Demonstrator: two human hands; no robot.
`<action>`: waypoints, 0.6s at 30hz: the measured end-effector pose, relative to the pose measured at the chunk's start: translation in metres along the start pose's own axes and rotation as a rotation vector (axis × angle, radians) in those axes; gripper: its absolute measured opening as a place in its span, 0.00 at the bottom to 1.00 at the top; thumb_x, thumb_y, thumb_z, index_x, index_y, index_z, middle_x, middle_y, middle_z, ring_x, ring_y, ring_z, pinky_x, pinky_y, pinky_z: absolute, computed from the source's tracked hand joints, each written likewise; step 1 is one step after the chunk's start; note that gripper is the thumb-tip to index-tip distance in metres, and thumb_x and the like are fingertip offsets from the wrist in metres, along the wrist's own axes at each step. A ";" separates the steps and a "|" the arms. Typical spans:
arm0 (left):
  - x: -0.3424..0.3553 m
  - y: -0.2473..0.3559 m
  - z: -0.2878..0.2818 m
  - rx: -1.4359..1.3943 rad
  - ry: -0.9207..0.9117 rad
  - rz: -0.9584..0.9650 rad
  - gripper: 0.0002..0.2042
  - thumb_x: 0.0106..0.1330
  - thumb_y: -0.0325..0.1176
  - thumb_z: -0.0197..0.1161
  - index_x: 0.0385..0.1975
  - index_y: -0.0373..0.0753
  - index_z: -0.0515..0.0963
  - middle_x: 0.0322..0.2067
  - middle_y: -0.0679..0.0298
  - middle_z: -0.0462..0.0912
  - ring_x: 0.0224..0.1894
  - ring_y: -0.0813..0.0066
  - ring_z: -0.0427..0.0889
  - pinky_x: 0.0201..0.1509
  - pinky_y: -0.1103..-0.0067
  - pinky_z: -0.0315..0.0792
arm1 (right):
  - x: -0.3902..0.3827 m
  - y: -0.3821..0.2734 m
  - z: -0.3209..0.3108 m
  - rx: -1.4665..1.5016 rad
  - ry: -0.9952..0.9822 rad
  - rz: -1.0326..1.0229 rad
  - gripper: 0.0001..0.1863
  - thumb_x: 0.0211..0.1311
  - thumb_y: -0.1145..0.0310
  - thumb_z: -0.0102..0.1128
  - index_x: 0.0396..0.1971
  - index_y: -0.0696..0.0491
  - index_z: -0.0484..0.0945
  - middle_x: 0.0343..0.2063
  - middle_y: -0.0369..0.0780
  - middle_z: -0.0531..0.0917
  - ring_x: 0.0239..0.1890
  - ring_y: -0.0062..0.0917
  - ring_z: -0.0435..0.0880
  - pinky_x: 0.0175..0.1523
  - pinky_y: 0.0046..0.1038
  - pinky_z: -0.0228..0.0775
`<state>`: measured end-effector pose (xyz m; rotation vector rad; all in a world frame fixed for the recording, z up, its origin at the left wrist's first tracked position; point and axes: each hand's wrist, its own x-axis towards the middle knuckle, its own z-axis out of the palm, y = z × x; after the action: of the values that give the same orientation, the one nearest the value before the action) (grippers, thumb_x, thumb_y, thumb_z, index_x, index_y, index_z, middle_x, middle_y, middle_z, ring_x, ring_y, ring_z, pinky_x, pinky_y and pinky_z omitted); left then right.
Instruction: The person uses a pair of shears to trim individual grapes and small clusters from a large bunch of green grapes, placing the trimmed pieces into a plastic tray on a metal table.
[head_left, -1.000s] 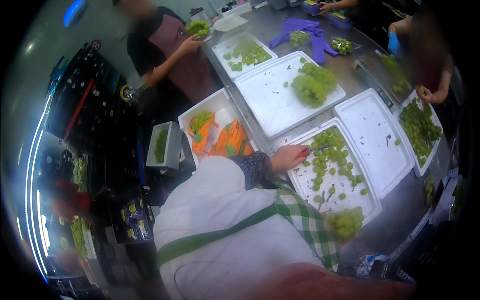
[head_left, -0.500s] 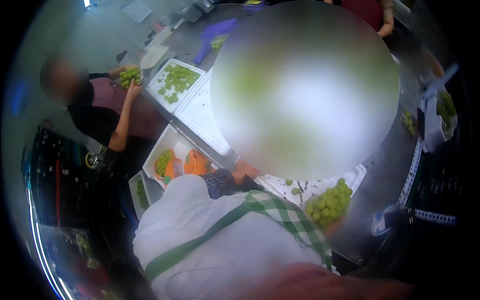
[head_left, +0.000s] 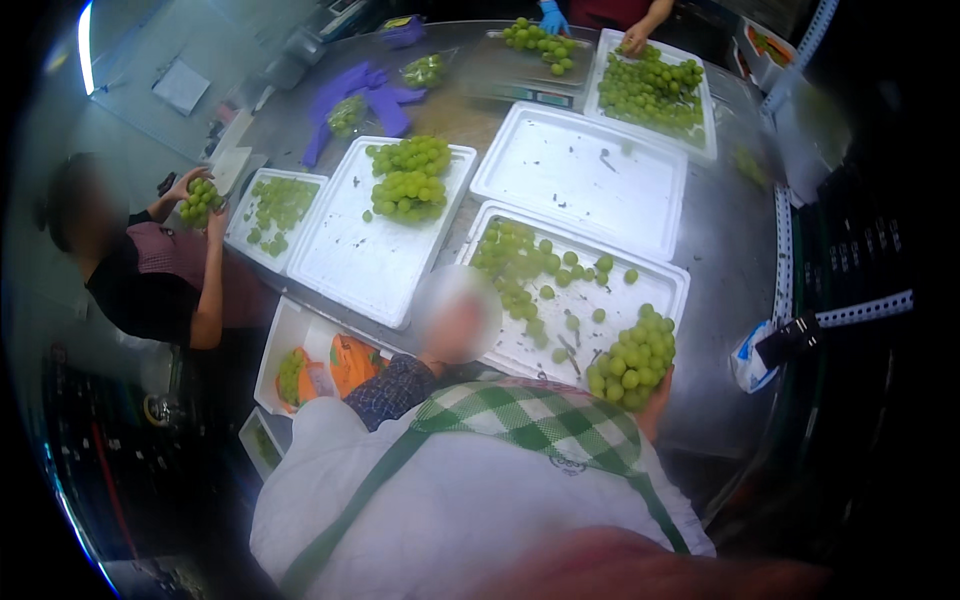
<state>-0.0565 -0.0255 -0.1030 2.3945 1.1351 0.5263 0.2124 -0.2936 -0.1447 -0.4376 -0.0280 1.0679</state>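
A bunch of green grapes rests in my right hand, closed round its underside at the right front corner of a white foam tray. Most of those fingers are hidden by the fruit. Over the left edge of the same tray is my left hand, covered by a round blurred patch, so its fingers cannot be read. Loose green grapes lie in the tray's left and far part, with stem bits near its front.
More white foam trays stand around: one with bunches, one holding only scraps, one piled with grapes. At left a co-worker holds grapes; another's hands work across the table. An orange bag sits in a white box.
The view has shifted, and the large blur over the table is gone, showing the trays. My right hand still holds the bunch by the tray's corner.
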 end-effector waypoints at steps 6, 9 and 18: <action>-0.004 0.000 0.003 -0.042 0.056 0.022 0.22 0.67 0.41 0.59 0.58 0.38 0.72 0.50 0.50 0.80 0.51 0.49 0.79 0.54 0.65 0.74 | -0.003 -0.001 0.017 -0.095 -0.040 -0.031 0.37 0.72 0.39 0.38 0.70 0.52 0.58 0.67 0.46 0.65 0.67 0.42 0.66 0.72 0.46 0.56; -0.003 0.001 0.003 -0.037 0.070 0.016 0.22 0.66 0.40 0.59 0.58 0.38 0.71 0.49 0.49 0.80 0.50 0.49 0.80 0.53 0.65 0.74 | -0.002 -0.001 0.021 -0.049 -0.138 -0.010 0.37 0.73 0.40 0.35 0.70 0.53 0.58 0.67 0.46 0.65 0.67 0.41 0.66 0.72 0.45 0.56; -0.003 0.001 0.004 -0.062 0.097 0.058 0.22 0.67 0.39 0.58 0.59 0.38 0.71 0.47 0.48 0.80 0.48 0.48 0.80 0.51 0.64 0.75 | -0.004 -0.003 0.027 -0.043 -0.006 0.040 0.34 0.75 0.44 0.32 0.69 0.53 0.59 0.66 0.45 0.66 0.67 0.39 0.67 0.72 0.41 0.56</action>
<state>-0.0556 -0.0291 -0.1067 2.3771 1.0759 0.6935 0.2068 -0.2897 -0.1184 -0.4759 -0.0477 1.1097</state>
